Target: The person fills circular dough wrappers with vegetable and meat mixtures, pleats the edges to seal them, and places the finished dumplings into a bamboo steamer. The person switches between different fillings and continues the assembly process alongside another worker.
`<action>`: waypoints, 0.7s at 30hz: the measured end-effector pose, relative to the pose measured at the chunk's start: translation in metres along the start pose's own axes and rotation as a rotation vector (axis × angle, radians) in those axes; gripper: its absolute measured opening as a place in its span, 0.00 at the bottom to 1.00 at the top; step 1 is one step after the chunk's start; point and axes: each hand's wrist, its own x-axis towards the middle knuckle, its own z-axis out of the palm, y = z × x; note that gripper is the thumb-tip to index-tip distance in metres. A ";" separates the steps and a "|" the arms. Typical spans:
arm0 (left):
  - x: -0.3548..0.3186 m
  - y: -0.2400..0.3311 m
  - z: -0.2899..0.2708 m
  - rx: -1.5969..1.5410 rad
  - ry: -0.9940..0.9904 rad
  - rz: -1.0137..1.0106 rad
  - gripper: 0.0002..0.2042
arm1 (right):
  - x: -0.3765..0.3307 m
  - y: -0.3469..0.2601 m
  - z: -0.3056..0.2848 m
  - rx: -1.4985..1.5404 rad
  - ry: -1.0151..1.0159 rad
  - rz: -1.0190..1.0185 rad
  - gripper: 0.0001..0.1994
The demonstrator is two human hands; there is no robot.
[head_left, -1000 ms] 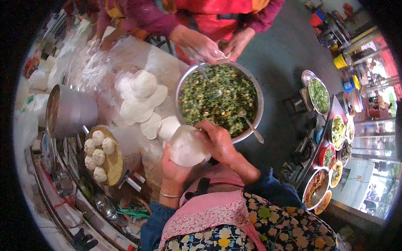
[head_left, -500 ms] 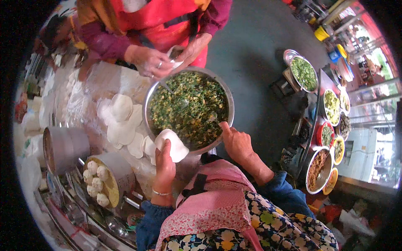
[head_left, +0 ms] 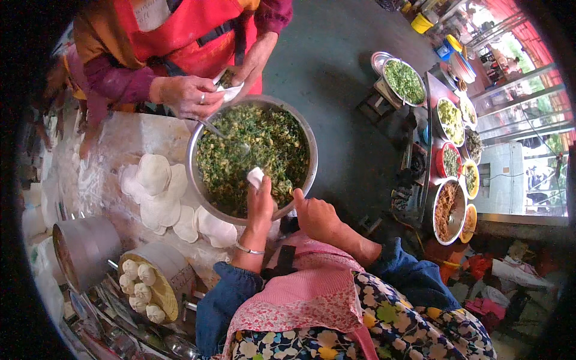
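Observation:
A large steel bowl [head_left: 191, 165] holds chopped green filling with yellow bits [head_left: 273, 135]. My left hand [head_left: 260, 203] is closed on a white dough wrapper [head_left: 255, 177] above the bowl's near side; most of the wrapper is hidden behind the fingers. At the near right rim, my right hand [head_left: 319, 217] is curled with the thumb up. Whatever lies in its grip is hidden. A metal spoon [head_left: 213, 128] leans in the filling at the far left. Flat round wrappers [head_left: 159, 211] overlap on the floured table [head_left: 129, 147], left of the bowl.
Opposite, a co-worker's hands [head_left: 191, 96] hold a filled wrapper [head_left: 230, 90]. Pleated buns [head_left: 143, 292] sit in a round steamer [head_left: 171, 264] beside a metal pot [head_left: 90, 246] at lower left. Several bowls of fillings, including a brown one [head_left: 447, 210], line a right-hand table.
My left hand has brought the wrapper rightward and up over the filling. My right hand has shifted slightly down and left. The view has moved, sliding the surroundings leftward.

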 end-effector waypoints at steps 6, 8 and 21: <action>-0.002 0.004 0.005 -0.297 0.071 -0.151 0.22 | -0.001 -0.004 0.016 0.207 0.082 0.031 0.12; -0.002 0.004 0.005 -0.399 0.062 -0.180 0.24 | -0.001 -0.005 0.017 0.190 0.080 0.015 0.13; 0.006 0.012 0.009 -0.871 0.189 -0.171 0.23 | 0.006 -0.008 0.036 0.066 0.332 -0.263 0.23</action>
